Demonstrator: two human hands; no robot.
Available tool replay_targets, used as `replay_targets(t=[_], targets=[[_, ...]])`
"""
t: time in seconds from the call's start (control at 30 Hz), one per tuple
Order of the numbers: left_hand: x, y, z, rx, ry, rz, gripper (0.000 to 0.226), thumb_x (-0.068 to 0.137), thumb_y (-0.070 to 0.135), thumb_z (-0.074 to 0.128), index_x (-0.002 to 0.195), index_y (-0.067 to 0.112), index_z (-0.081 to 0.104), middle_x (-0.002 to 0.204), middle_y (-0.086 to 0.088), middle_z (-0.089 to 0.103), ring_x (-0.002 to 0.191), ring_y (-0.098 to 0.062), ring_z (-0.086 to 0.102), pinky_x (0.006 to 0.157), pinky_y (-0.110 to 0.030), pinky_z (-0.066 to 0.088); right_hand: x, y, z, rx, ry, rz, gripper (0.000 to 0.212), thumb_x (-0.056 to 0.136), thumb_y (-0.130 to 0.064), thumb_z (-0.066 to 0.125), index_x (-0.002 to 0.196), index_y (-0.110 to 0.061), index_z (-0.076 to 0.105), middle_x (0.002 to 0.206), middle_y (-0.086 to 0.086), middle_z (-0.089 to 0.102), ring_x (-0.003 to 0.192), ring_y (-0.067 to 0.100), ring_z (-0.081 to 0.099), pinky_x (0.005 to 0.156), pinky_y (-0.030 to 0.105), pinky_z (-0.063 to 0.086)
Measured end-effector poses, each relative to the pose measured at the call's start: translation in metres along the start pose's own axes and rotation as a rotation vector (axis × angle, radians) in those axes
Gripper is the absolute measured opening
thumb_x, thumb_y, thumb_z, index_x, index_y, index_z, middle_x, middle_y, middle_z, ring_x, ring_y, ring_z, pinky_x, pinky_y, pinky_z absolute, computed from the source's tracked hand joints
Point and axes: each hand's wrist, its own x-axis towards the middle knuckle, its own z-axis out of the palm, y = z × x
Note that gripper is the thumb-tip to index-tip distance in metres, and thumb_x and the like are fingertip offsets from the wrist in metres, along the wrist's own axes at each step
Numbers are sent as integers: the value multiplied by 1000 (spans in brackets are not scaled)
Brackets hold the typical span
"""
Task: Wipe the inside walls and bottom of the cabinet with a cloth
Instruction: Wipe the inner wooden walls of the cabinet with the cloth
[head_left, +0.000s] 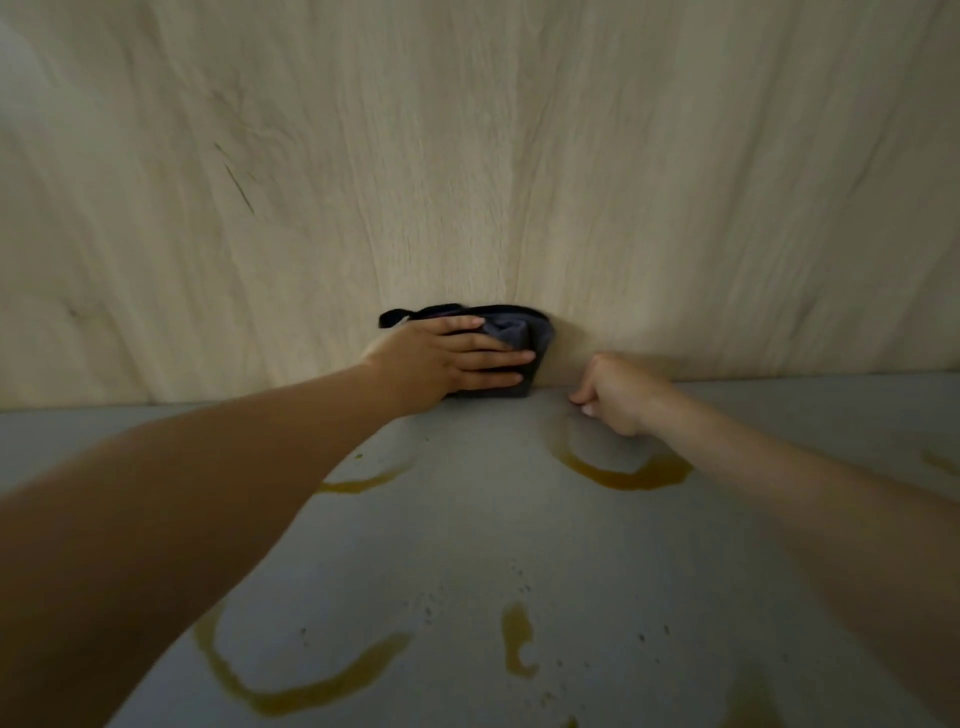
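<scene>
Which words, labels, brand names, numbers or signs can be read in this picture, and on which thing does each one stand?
None: no text, label, number or sign can be read anywhere in this view.
The dark cloth under the left hand shows no tag or print.
The wooden back wall bears only grain and a few dark scratches.
The grey cabinet bottom bears only yellowish curved stains, not letters.

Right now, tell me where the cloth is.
In the head view, the dark cloth is centre frame, pressed by the left hand against the wooden back wall, just above the grey cabinet bottom.
</scene>
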Motion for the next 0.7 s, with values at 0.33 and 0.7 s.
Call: replay_targets(t=[0.33,0.7], targets=[[-97,-22,8,-12,-92,-101,65,89,12,36,148,33,19,154,12,8,138,-12,34,115,-31,-1,-19,-59,-15,-52,40,41,25,84,-9,64,108,-9,69,112,13,64,108,30,59,89,33,47],[-81,-14,5,11,-227,-118,73,101,20,29,135,33,-35,122,12,-56,143,-9,-18,111,-33,-17,-7,-108,4,12,-99,-9,45,91,-2,49,133,-17,53,138,10,45,126,27,43,102,28,35]])
